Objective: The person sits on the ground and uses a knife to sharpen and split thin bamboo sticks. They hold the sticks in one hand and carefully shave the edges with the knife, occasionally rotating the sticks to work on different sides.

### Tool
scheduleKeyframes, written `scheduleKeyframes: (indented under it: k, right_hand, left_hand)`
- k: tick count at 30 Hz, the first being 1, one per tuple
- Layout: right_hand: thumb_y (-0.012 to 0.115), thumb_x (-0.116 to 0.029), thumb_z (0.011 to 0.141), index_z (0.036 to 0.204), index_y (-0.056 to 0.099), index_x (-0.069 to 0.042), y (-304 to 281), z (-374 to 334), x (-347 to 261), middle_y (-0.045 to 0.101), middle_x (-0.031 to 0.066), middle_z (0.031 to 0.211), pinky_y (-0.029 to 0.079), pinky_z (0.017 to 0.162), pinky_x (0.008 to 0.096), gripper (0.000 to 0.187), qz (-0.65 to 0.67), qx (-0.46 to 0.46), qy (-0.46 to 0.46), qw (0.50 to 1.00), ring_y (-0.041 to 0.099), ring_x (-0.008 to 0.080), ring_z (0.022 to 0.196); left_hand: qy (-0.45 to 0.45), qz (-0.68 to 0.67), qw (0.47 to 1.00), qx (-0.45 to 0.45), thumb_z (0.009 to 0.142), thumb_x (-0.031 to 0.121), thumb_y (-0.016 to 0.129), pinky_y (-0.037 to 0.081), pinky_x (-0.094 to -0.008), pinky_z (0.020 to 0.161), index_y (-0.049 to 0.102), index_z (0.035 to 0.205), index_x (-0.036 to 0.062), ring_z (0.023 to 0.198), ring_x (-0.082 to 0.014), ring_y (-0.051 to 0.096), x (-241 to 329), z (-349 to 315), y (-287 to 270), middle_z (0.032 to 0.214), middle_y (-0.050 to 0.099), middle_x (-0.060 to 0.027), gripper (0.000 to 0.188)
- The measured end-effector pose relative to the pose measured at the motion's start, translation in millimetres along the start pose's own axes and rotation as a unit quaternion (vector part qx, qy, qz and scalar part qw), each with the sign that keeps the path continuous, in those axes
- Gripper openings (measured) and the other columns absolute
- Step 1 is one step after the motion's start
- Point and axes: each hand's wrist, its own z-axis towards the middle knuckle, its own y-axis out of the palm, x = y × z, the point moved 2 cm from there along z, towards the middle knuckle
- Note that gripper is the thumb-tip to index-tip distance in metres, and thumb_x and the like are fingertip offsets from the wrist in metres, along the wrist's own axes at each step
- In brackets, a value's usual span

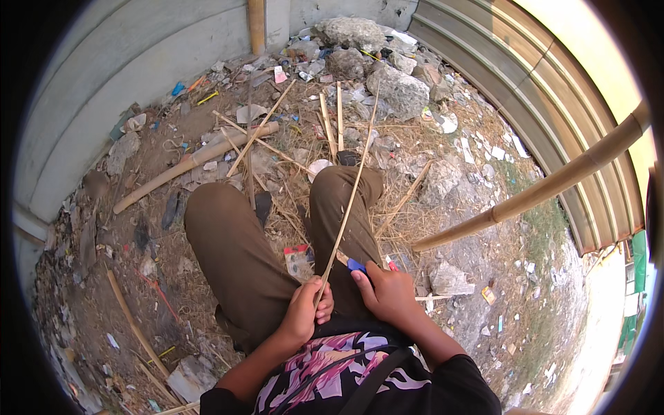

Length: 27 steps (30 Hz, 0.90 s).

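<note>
My left hand (307, 308) is closed around the lower end of a long, thin bamboo strip (354, 188), which slants up and away over my right leg. In my right hand (391, 294) is a knife with a blue handle (355, 265), its short blade pointing left beside the strip. I cannot tell whether the blade touches the bamboo. Both hands are close to my lap, above my brown trousers (232, 238).
Split bamboo strips (330, 126) and a thick bamboo pole (197, 166) lie ahead on littered ground. Another pole (526, 204) slants in from the right. Rocks (398, 90) are heaped at the back, between a grey wall (152, 62) and corrugated sheeting (526, 76).
</note>
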Motion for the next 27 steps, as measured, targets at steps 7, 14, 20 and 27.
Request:
scheduleKeyframes:
  k: [7, 14, 20, 27]
  right_hand:
    - [0.057, -0.044, 0.099, 0.078, 0.055, -0.008, 0.7, -0.6, -7.9, 0.059, 0.0141, 0.055, 0.046, 0.043, 0.0446, 0.042, -0.007, -0.027, -0.068, 0.997, 0.062, 0.0346, 0.048]
    - [0.052, -0.046, 0.101, 0.080, 0.055, -0.005, 0.1, 27.5, 5.2, 0.058, 0.0168, 0.053, 0.046, 0.045, 0.0475, 0.046, -0.037, -0.060, -0.034, 0.997, 0.061, 0.0388, 0.049]
    - [0.052, -0.045, 0.101, 0.081, 0.055, -0.007, -7.6, 17.4, -12.7, 0.056, 0.0153, 0.052, 0.045, 0.045, 0.0481, 0.044, -0.024, -0.133, -0.071, 0.988, 0.059, 0.0392, 0.049]
    - [0.053, -0.046, 0.100, 0.076, 0.055, -0.007, 2.5, 41.1, 2.1, 0.055, 0.0160, 0.051, 0.044, 0.044, 0.0476, 0.046, -0.050, -0.040, -0.002, 0.998, 0.059, 0.0385, 0.047]
  left_hand:
    - [0.006, 0.073, 0.997, -0.006, 0.106, 0.033, 0.037, 0.025, -0.0234, 0.046, 0.041, 0.089, 0.0123, 0.050, -0.0065, 0.029, -1.2, -8.4, 8.0, 0.062, 0.035, 0.0026, 0.027]
    - [-0.001, 0.053, 0.998, -0.023, 0.108, 0.031, 0.035, 0.021, -0.0240, 0.046, 0.037, 0.086, 0.0129, 0.052, -0.0056, 0.027, 1.9, -9.2, 7.3, 0.063, 0.033, 0.0024, 0.028]
    - [-0.009, -0.004, 1.000, -0.011, 0.107, 0.034, 0.037, 0.018, -0.0239, 0.042, 0.041, 0.091, 0.0130, 0.046, -0.0060, 0.025, -3.0, -7.1, -0.1, 0.059, 0.031, 0.0033, 0.027]
    - [-0.019, -0.006, 1.000, -0.010, 0.107, 0.033, 0.038, 0.018, -0.0235, 0.044, 0.040, 0.088, 0.0136, 0.049, -0.0048, 0.026, 5.9, -4.8, 5.7, 0.063, 0.033, 0.0041, 0.027]
